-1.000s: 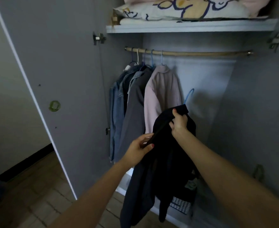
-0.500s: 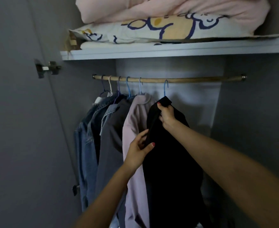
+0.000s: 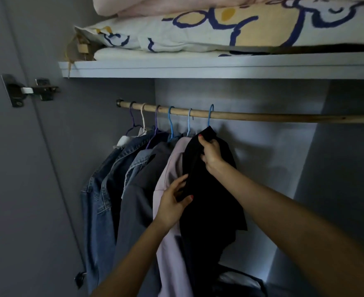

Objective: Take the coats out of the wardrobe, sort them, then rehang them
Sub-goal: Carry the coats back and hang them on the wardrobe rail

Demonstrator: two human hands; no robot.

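Observation:
A black coat [image 3: 211, 202] hangs from a blue hanger [image 3: 210, 114] hooked on the wooden rail [image 3: 262, 116], rightmost of the row. My right hand [image 3: 211, 154] grips its collar just under the hook. My left hand [image 3: 173, 202] pinches the coat's front edge lower down. To the left hang a pale pink coat [image 3: 170, 243], a grey coat [image 3: 138, 200] and denim jackets [image 3: 100, 194], each on its own hanger.
A white shelf [image 3: 198, 66] above the rail carries a patterned pillow [image 3: 219, 28] and pink bedding [image 3: 134, 5]. The open wardrobe door [image 3: 16, 168] stands at the left with its hinge [image 3: 26, 90]. The rail's right half is bare. A dark item [image 3: 239, 281] lies on the wardrobe floor.
The black coat went from held low in front of the wardrobe up to the rail, where its hanger now hooks on. Both hands kept hold of it, and the view closed in.

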